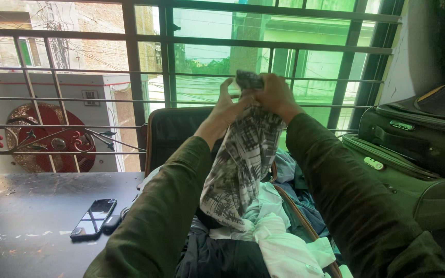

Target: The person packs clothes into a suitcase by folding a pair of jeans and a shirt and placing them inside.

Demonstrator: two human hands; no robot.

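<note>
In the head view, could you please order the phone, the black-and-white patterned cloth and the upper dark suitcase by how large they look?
1. Upper dark suitcase, partly cut off by the frame edge.
2. Black-and-white patterned cloth, held up by both hands; it hangs nearer the camera, so its rank against the suitcase is unsure.
3. Phone, clearly smallest.

A wide window (263,56) with a dark metal grille (145,77) fills the far side, letting in green-tinted daylight and a view of brick buildings. A dark, scuffed counter (21,216) sits at left. A brown-framed chair (166,128) stands under the window. Dark suitcases (413,139) are stacked at right against a white wall (413,51).
</note>
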